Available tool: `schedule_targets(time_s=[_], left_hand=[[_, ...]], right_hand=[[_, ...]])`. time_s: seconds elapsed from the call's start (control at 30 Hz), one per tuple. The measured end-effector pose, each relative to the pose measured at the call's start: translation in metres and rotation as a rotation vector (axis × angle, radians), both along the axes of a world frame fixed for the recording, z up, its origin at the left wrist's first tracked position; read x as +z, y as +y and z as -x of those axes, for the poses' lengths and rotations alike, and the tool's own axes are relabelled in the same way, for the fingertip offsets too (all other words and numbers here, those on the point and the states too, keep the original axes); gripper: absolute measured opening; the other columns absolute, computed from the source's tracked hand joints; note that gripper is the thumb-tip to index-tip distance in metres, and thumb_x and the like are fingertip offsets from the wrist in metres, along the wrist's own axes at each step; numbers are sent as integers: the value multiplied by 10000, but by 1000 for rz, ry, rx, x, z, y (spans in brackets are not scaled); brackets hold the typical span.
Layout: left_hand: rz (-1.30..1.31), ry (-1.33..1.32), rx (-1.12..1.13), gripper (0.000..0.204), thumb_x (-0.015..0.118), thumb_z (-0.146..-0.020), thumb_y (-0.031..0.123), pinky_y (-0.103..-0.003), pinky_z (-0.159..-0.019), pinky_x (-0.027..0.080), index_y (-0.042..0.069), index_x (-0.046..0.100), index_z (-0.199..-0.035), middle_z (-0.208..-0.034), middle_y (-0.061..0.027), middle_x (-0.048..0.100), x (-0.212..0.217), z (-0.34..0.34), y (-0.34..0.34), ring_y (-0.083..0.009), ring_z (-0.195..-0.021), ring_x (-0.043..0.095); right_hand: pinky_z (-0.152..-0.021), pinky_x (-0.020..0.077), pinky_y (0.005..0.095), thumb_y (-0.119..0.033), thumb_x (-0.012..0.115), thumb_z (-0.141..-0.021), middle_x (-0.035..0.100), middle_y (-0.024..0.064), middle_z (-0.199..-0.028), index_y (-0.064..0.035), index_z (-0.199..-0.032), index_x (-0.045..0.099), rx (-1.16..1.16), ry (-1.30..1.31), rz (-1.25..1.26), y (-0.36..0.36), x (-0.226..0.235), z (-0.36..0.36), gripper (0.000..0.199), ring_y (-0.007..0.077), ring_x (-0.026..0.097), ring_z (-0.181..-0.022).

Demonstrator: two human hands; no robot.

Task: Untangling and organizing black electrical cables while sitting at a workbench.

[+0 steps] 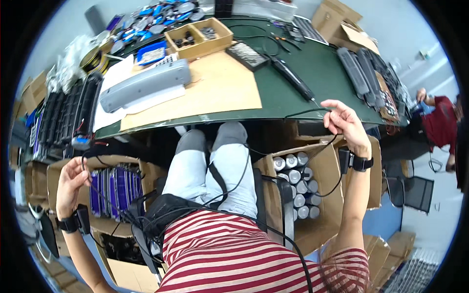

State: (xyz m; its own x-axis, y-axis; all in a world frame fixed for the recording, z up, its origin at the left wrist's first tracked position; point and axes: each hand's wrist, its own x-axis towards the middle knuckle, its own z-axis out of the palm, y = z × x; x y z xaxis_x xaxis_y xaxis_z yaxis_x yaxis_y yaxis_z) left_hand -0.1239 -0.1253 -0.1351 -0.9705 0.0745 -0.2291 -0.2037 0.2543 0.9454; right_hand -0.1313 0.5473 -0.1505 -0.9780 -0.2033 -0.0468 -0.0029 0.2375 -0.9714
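My right hand (344, 124) is raised at the table's front edge, fingers pinched round a thin black cable (305, 113). One part of this cable points left over the edge, and another hangs below the hand. Low on the left, my left hand (73, 183) has its fingers closed on a black cable (96, 191) that runs down toward my waist. Both wrists carry black strapped devices. Just beyond my right hand, a black electric screwdriver (293, 79) lies on the table. Away from both hands, a long grey plastic housing (146, 87) rests on paper.
Purple parts (115, 190) fill an open carton at left; grey cylinders (299, 180) stand in a carton (325, 195) at right. The green table (317, 63) holds a divided wooden tray (212, 41), pliers (288, 43) and black housings (359, 73). A person (442, 122) stands far right.
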Motion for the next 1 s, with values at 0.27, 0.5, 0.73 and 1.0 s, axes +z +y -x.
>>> schedule_targets(time_s=[0.27,0.5,0.73,1.0], left_hand=[[-40,-65,-201,324,688,-853,116,-146,-567,441,12,523,-1112,-752,28,561,-24,56,36,-42,-625,550],[50,-82,-429,286,685,-853,134,-167,-558,423,22,545,-1075,-718,20,571,-41,90,85,-50,-609,533],[116,-145,-497,148,702,-826,98,-197,-566,440,21,586,-877,-684,7,567,-39,93,125,-67,-606,544],[407,479,-959,578,807,-705,295,-347,-662,520,16,570,-1152,-919,-135,639,-27,58,307,-241,-790,623]], right_hand=[[-507,304,149,-131,537,-958,614,31,-839,-18,-1305,478,-276,74,172,76,30,-75,370,29,421,-589],[-517,326,140,-160,557,-955,625,30,-857,-20,-1288,508,-335,94,246,86,24,-108,364,28,464,-635],[-524,329,150,-140,547,-957,611,34,-853,-10,-1273,509,-368,116,279,72,31,-114,344,35,429,-612],[-540,318,167,-141,522,-973,556,47,-835,-11,-1294,451,-275,140,792,-54,5,-65,354,45,347,-576]])
